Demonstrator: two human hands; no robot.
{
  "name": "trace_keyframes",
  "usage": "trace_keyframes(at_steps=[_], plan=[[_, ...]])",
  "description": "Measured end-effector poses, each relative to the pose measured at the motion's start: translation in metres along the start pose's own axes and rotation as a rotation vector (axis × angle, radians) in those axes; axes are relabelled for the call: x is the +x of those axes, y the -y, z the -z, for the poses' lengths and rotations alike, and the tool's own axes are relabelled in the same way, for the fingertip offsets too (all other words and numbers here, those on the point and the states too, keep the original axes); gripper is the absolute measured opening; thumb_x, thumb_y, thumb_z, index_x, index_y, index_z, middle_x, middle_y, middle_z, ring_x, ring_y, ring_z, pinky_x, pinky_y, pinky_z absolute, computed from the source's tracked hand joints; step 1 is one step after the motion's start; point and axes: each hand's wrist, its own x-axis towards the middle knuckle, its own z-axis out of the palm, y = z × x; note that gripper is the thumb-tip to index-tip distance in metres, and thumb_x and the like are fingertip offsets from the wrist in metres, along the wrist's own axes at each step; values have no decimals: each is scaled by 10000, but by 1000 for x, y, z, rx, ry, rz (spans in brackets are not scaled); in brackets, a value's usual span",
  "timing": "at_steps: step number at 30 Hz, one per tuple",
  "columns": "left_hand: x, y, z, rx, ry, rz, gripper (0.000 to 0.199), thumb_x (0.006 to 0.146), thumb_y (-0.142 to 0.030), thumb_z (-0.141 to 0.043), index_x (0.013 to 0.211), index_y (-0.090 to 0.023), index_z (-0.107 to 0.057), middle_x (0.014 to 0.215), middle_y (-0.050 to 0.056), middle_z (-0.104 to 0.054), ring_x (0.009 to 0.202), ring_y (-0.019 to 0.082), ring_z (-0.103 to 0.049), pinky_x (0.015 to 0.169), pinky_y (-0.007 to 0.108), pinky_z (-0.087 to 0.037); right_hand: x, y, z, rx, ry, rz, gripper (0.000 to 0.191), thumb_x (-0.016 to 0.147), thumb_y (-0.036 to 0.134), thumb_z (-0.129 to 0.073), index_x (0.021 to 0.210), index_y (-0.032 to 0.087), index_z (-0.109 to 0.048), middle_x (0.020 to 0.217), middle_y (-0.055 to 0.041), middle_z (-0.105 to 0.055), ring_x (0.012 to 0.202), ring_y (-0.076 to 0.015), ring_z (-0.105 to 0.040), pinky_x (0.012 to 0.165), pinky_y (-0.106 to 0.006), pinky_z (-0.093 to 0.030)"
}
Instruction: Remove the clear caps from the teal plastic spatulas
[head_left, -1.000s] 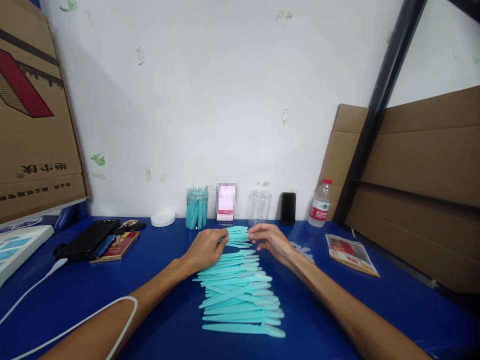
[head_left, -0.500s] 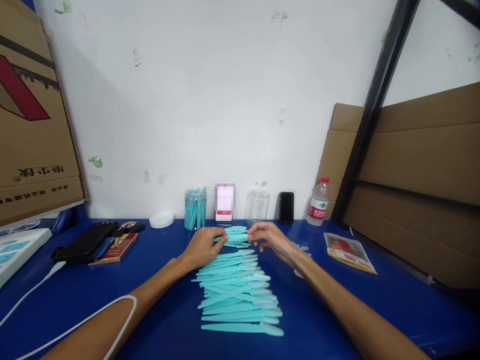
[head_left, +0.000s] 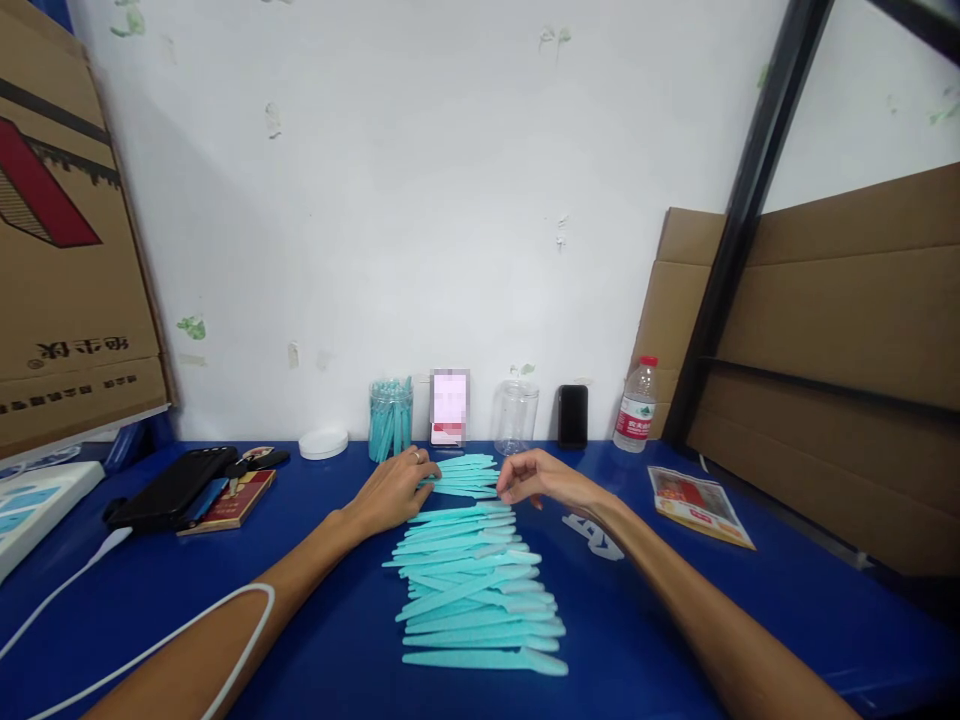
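Bracketing the far group of turquoise eyebrow razors [head_left: 466, 476] from both sides, the two hands work close over the blue table [head_left: 322, 620]. The left hand [head_left: 394, 490] is half curled at one end of the group, thumb and fingers only narrowly apart; the right hand [head_left: 546, 478] bends loosely at the other end, its fingertips drawn in. Whether either pinches a razor, I cannot tell. Facing each other like this, the hands probably serve to steady the group and keep its ends even. Nearer the person, a longer spread of razors [head_left: 476, 580] lies crosswise, some overlapping or slanting, the nearest one separate; laid out so, likely each handle is easy to see and reach. More razors stand upright in the filled jar [head_left: 391, 420], its walls holding them together. By the wall [head_left: 450, 200], a lit phone [head_left: 448, 408] stands between that jar and a second clear jar [head_left: 516, 415], its screen turned towards the person, presumably for viewing. The white lid [head_left: 323, 443] lies flat, probably for stability.
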Motion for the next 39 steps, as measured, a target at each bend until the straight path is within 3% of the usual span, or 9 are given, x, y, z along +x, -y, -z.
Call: trace_keyframes(at_steps=[8, 14, 20, 25, 32, 39], plan=[[1, 5, -6, 54, 69, -9, 249, 902, -271, -525, 1130, -251, -625, 1032, 56, -592, 970, 237, -554, 893, 370, -416, 3, -6, 20, -243, -382, 11, 199, 752, 336, -588, 831, 165, -652, 762, -30, -660, 597, -120, -542, 437, -208, -334], [4, 8, -9, 70, 84, 22, 251, 908, -297, -515, 1122, -225, -625, 1006, 69, -604, 988, 252, -559, 828, 345, -445, -5, -12, 54, -620, -545, -119, 102, 720, 258, -640, 749, 163, -660, 741, -52, -654, 705, -167, -584, 556, -234, -356], [5, 9, -13, 73, 83, 57, 238, 932, -346, -466, 1041, -219, -635, 1002, 74, -595, 964, 251, -571, 766, 327, -458, -23, -20, 83, -949, -481, -358, 50, 662, 184, -680, 707, 170, -700, 846, -95, -698, 814, -241, -635, 638, -273, -385], [7, 11, -16, 79, 85, 60, 237, 945, -358, -439, 1020, -222, -619, 1004, 67, -596, 968, 242, -561, 791, 330, -455, -26, -29, 89, -1059, -381, -532, 131, 621, 102, -661, 714, 178, -714, 844, -94, -718, 810, -261, -665, 645, -288, -415], [9, 10, -12, 90, 105, 63, 224, 941, -381, -457, 947, -218, -610, 931, 48, -599, 868, 224, -579, 683, 294, -430, -23, -26, 80, -1123, -313, -590, 196, 697, 114, -622, 848, 172, -733, 997, -121, -710, 854, -236, -678, 642, -259, -437], [9, 9, -9, 97, 115, 75, 244, 959, -321, -398, 852, -209, -586, 895, 46, -617, 808, 201, -595, 667, 271, -410, -23, -24, 77, -1130, -282, -599, 202, 725, 126, -609, 882, 171, -728, 1012, -124, -704, 856, -230, -683, 658, -257, -449]])
